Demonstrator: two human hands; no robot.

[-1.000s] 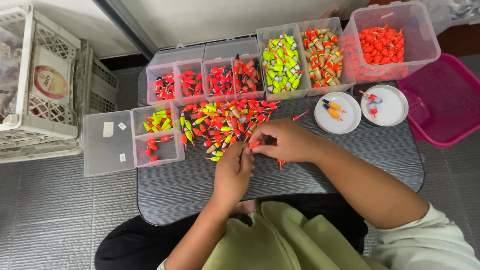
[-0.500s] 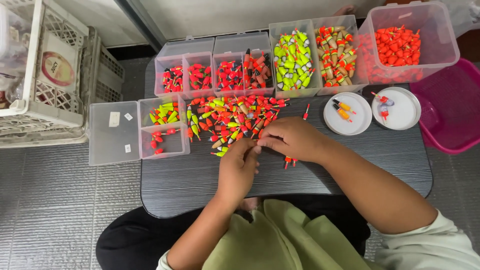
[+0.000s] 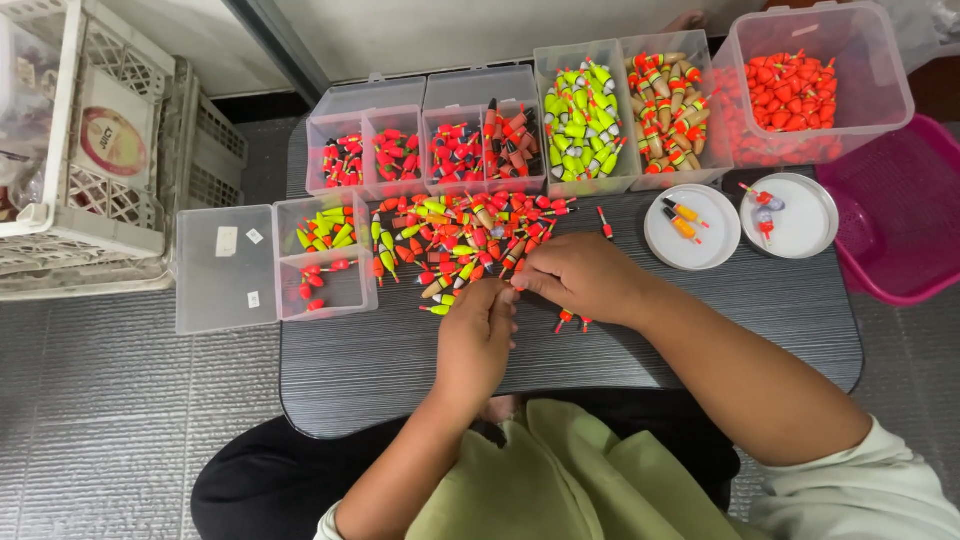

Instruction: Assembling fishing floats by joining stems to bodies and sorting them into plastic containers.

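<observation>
Touching fingers (image 3: 505, 290): float pile (image 3: 470, 235).

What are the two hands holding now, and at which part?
It cannot be told: both hands, left hand and right hand, meet fingertip to fingertip at the edge of the float pile, hiding whatever is between them.

A loose pile of small fishing floats (image 3: 470, 240) lies on the dark desk (image 3: 700, 330), just in front of the clear boxes. The floats are slim and pointed, red and orange, some yellow-green, lying flat in every direction. The near edge of the pile touches the fingertips of both hands. Two more red floats (image 3: 572, 320) lie apart, under the right wrist.
</observation>
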